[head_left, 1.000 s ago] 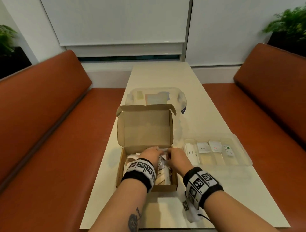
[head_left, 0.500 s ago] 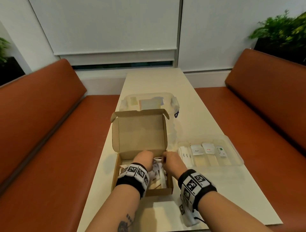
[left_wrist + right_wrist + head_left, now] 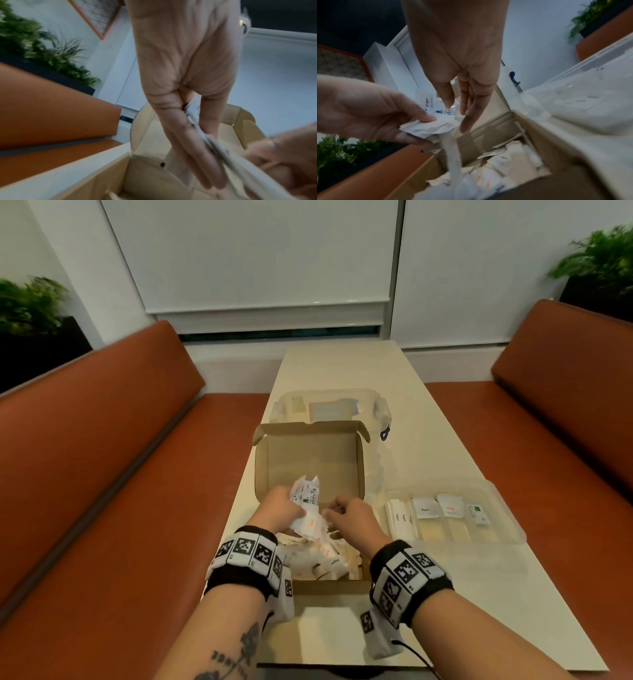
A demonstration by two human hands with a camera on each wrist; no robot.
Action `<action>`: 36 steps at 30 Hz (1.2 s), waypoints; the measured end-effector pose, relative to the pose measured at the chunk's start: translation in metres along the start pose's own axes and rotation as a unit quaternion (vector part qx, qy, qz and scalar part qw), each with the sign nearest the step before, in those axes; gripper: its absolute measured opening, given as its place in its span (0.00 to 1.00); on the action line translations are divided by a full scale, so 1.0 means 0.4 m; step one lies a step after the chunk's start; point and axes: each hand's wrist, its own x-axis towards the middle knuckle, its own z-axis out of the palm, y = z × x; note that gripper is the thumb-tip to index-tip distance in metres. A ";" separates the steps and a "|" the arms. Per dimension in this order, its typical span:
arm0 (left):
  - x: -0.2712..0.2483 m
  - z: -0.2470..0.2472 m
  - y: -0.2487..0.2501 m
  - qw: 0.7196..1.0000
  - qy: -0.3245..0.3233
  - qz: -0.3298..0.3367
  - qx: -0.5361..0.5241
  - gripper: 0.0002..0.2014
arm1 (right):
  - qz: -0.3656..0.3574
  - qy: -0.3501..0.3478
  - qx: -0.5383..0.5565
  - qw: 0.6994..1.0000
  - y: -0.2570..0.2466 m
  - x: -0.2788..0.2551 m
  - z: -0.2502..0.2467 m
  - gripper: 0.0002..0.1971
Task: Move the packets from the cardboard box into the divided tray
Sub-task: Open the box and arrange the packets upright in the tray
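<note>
The open cardboard box stands on the table in front of me, lid upright, with several white and tan packets loose inside. My left hand is raised over the box and pinches a bunch of white packets between thumb and fingers. In the right wrist view a long stick packet hangs down from that bunch. My right hand is just beside the bunch, its fingers straight and pointing down at it. The clear divided tray lies right of the box.
The tray's compartments hold a few labelled packets. A clear lidded plastic container stands behind the box lid. Orange benches run along both sides of the narrow table. Planters with greenery sit behind them.
Both hands were low inside the box. Now the left hand has lifted a bunch of packets above it, with the right hand risen alongside. The head view has shifted.
</note>
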 end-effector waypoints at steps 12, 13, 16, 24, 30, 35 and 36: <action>-0.008 0.032 -0.021 0.975 -0.010 -0.044 -0.216 0.19 | 0.075 -0.022 0.071 0.994 -0.003 0.015 0.019 0.20; -0.005 0.039 -0.023 0.973 -0.014 -0.047 -0.224 0.19 | 0.085 -0.027 0.076 0.993 -0.002 0.014 0.018 0.20; 0.000 0.055 -0.022 0.967 -0.025 -0.063 -0.244 0.19 | 0.093 -0.053 0.060 0.992 0.000 0.010 0.011 0.22; 0.007 0.052 -0.020 0.968 -0.048 -0.110 -0.219 0.15 | 0.081 -0.052 0.035 0.995 0.006 0.009 -0.012 0.18; 0.016 0.052 -0.013 0.978 -0.048 -0.123 -0.161 0.09 | 0.081 -0.054 0.024 0.995 0.016 0.018 -0.027 0.14; 0.014 0.053 -0.007 0.974 -0.061 -0.130 -0.175 0.16 | 0.077 -0.038 0.027 0.996 0.021 0.024 -0.032 0.15; 0.012 0.055 -0.003 0.974 -0.067 -0.122 -0.176 0.16 | 0.072 -0.037 0.027 0.996 0.020 0.024 -0.031 0.15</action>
